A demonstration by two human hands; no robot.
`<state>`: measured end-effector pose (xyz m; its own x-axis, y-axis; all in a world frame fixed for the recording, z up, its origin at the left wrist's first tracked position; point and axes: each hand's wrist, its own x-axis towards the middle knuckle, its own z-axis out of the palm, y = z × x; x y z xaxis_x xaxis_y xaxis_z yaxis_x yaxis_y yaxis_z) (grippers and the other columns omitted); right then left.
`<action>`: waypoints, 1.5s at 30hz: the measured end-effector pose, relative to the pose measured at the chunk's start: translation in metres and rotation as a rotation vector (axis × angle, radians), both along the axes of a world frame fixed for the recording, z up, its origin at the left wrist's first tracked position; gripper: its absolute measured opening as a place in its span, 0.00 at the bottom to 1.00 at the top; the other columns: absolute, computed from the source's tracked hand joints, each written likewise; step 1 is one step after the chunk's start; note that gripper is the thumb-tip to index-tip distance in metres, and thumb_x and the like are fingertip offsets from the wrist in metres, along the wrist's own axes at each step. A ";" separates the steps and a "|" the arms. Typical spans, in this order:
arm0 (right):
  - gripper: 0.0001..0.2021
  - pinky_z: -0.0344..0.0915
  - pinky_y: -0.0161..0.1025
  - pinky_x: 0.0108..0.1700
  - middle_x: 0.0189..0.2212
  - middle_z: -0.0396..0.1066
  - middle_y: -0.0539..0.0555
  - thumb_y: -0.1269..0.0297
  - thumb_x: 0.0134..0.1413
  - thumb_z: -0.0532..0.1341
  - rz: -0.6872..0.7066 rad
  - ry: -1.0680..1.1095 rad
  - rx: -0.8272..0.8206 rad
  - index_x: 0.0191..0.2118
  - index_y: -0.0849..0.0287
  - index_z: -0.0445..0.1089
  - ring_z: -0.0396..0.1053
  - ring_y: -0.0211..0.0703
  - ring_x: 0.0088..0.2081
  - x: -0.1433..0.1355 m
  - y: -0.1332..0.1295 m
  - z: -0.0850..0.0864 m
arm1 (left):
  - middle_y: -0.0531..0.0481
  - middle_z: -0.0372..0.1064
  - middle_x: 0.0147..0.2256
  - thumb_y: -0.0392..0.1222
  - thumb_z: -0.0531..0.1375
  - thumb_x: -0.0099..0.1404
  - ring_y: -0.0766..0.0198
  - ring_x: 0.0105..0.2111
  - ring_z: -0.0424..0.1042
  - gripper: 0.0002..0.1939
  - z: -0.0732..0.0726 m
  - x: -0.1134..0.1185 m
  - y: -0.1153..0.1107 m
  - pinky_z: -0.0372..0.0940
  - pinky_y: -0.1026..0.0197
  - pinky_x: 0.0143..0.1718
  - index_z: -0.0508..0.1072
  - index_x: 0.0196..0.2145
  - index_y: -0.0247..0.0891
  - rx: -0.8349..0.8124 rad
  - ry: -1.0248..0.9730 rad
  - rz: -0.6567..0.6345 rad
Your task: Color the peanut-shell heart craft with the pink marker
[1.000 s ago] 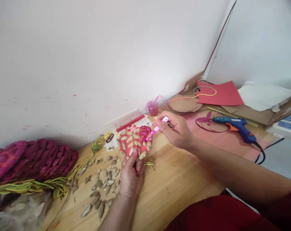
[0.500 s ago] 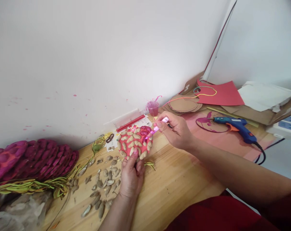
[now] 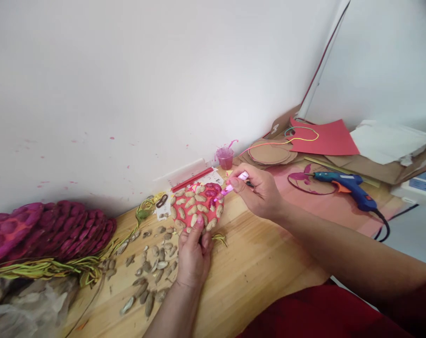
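Observation:
My left hand (image 3: 194, 251) grips the lower edge of a round red disc (image 3: 187, 219) covered with peanuts in their shells, thumb on top. Several peanuts at its upper right are coated in magenta paint; the others are bare. Between the fingers of my right hand (image 3: 257, 190) is a paintbrush (image 3: 241, 177) with a pale, pink-stained handle. Its tip meets the painted peanuts at the disc's right side. A clear cup of pink paint (image 3: 225, 158) stands just beyond, against the wall.
Loose peanut shells (image 3: 159, 265) lie left of my left hand. Stacked magenta discs (image 3: 61, 230) with yellow-green strings (image 3: 47, 270) are at far left. On the right lie a blue glue gun (image 3: 353, 183), cardboard rounds (image 3: 269, 152) and red paper (image 3: 327, 136).
Both hands keep their grips, and the brush tip stays at nearly the same spot on the disc. The disc is tilted slightly differently, and the whole view has shifted a little.

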<state>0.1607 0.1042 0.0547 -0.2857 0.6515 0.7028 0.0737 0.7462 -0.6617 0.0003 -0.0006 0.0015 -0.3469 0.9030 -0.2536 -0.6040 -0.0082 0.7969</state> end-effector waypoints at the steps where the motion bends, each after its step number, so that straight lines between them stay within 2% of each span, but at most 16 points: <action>1: 0.14 0.59 0.37 0.32 0.26 0.67 0.49 0.54 0.68 0.59 0.014 0.005 -0.011 0.35 0.58 0.70 0.63 0.38 0.29 0.000 -0.001 0.000 | 0.64 0.49 0.13 0.51 0.76 0.51 0.76 0.14 0.44 0.29 0.000 0.000 0.000 0.44 0.70 0.15 0.57 0.23 0.40 -0.001 0.004 0.007; 6: 0.14 0.58 0.35 0.31 0.26 0.67 0.48 0.54 0.69 0.58 0.111 -0.031 -0.038 0.35 0.58 0.70 0.63 0.36 0.28 -0.002 -0.001 -0.002 | 0.64 0.50 0.13 0.50 0.76 0.50 0.75 0.14 0.45 0.30 -0.001 0.001 0.001 0.45 0.70 0.16 0.56 0.23 0.41 -0.007 0.010 0.037; 13: 0.13 0.57 0.36 0.31 0.25 0.66 0.48 0.55 0.68 0.60 0.033 -0.038 -0.044 0.35 0.58 0.69 0.62 0.37 0.28 0.001 0.004 -0.003 | 0.64 0.49 0.13 0.50 0.76 0.50 0.76 0.13 0.45 0.30 -0.002 0.002 0.002 0.44 0.69 0.16 0.55 0.23 0.41 0.009 0.019 0.058; 18: 0.14 0.59 0.36 0.31 0.26 0.67 0.49 0.55 0.69 0.59 0.132 -0.024 -0.085 0.35 0.59 0.70 0.64 0.37 0.28 0.000 0.003 -0.004 | 0.64 0.50 0.14 0.50 0.77 0.48 0.75 0.14 0.46 0.30 -0.001 0.003 0.003 0.45 0.70 0.15 0.57 0.23 0.41 0.007 0.024 0.078; 23: 0.12 0.59 0.36 0.32 0.26 0.68 0.49 0.56 0.68 0.60 0.026 -0.043 -0.056 0.36 0.59 0.70 0.64 0.37 0.29 0.000 0.005 -0.006 | 0.64 0.49 0.15 0.50 0.77 0.50 0.76 0.15 0.46 0.30 -0.001 0.003 0.002 0.45 0.70 0.15 0.56 0.22 0.40 0.014 0.036 0.077; 28: 0.13 0.60 0.36 0.32 0.26 0.67 0.49 0.55 0.69 0.59 0.096 -0.035 -0.080 0.36 0.59 0.70 0.64 0.37 0.28 -0.001 0.006 -0.007 | 0.64 0.51 0.16 0.50 0.77 0.48 0.76 0.15 0.47 0.30 -0.001 0.004 0.003 0.45 0.71 0.15 0.58 0.22 0.39 0.026 0.037 0.086; 33: 0.11 0.60 0.37 0.33 0.27 0.69 0.50 0.57 0.68 0.59 0.030 -0.046 -0.040 0.36 0.58 0.70 0.65 0.38 0.30 -0.001 0.006 -0.008 | 0.64 0.50 0.15 0.52 0.78 0.46 0.76 0.15 0.47 0.31 0.000 0.005 0.003 0.45 0.71 0.15 0.58 0.21 0.39 0.008 0.050 0.096; 37: 0.12 0.60 0.37 0.33 0.27 0.68 0.49 0.57 0.69 0.58 0.099 -0.048 -0.044 0.36 0.58 0.70 0.64 0.37 0.29 -0.002 0.005 -0.007 | 0.63 0.49 0.15 0.53 0.77 0.48 0.77 0.15 0.47 0.32 -0.002 0.005 0.003 0.45 0.71 0.15 0.57 0.20 0.39 0.021 0.090 0.086; 42: 0.12 0.60 0.37 0.34 0.27 0.68 0.49 0.57 0.69 0.59 0.040 -0.058 -0.023 0.36 0.58 0.70 0.65 0.38 0.30 -0.001 0.007 -0.008 | 0.63 0.49 0.15 0.55 0.77 0.48 0.77 0.15 0.46 0.32 -0.004 0.004 0.002 0.44 0.70 0.15 0.56 0.19 0.39 0.022 0.112 0.080; 45: 0.12 0.60 0.36 0.33 0.27 0.69 0.49 0.57 0.69 0.59 0.086 -0.048 -0.025 0.35 0.58 0.70 0.65 0.37 0.29 -0.001 0.008 -0.009 | 0.63 0.49 0.15 0.55 0.77 0.48 0.77 0.15 0.46 0.32 -0.003 0.005 0.003 0.44 0.70 0.15 0.56 0.19 0.39 0.027 0.116 0.078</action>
